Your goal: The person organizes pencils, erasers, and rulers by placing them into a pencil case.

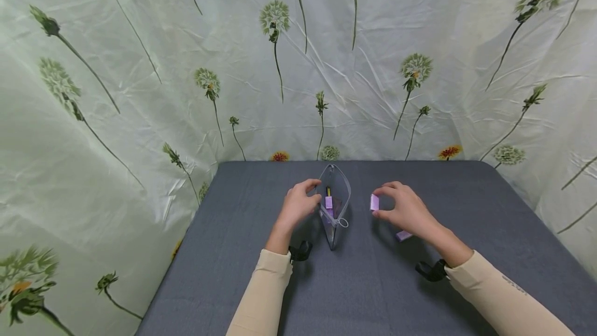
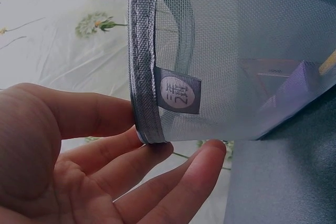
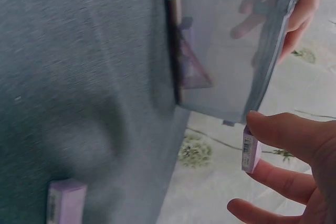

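Observation:
A grey mesh zip pouch (image 1: 343, 191) stands upright on the table with its mouth spread apart. My left hand (image 1: 298, 204) pinches its zippered rim (image 2: 143, 56) between thumb and fingers, beside a small grey label (image 2: 179, 92). Off to the pouch's right, my right hand (image 1: 406, 209) holds a small light-purple block (image 3: 251, 150) by its ends between thumb and fingertip; a barcode shows on one side. Through the mesh I see a purple item (image 1: 328, 202), a yellow-and-black piece (image 1: 328, 191) and a clear triangle with pinkish edges (image 3: 195, 72).
A second light-purple block (image 1: 403, 235) lies on the dark grey table (image 1: 210, 274), under the right forearm. A ring-shaped zip pull (image 1: 343, 222) hangs at the pouch's near end. Behind the table hangs a pale curtain (image 1: 233, 56) with a dandelion print.

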`<act>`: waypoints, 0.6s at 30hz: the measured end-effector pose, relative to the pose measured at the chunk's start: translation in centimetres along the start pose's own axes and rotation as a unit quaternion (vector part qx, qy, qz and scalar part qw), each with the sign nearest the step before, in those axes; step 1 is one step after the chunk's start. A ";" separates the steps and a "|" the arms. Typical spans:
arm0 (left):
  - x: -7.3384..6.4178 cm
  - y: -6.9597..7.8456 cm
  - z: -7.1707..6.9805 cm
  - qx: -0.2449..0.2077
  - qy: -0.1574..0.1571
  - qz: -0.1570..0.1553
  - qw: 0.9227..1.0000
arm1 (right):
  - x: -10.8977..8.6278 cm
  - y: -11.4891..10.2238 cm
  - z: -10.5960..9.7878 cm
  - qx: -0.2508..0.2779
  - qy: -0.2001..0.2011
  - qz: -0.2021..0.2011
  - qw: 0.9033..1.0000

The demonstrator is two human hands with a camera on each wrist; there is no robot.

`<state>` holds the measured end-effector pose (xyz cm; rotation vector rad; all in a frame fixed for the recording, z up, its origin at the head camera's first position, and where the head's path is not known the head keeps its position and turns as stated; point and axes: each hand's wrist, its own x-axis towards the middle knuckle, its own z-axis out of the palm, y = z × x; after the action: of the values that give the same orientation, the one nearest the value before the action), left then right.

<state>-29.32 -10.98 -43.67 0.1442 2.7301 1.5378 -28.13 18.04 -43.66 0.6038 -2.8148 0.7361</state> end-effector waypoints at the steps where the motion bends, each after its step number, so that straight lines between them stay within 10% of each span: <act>1: 0.0 0.0 0.0 0.001 0.000 -0.001 1.000 | 0.1 -0.2 -0.1 0.004 -0.001 0.000 1.000; 18: 0.0 0.1 0.3 0.003 0.006 0.005 1.000 | 3.1 -4.5 -0.4 0.044 -0.014 -0.016 0.999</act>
<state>-29.29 -10.70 -43.72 0.1501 2.7461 1.5388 -28.95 13.59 -40.55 0.6779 -2.8018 0.8569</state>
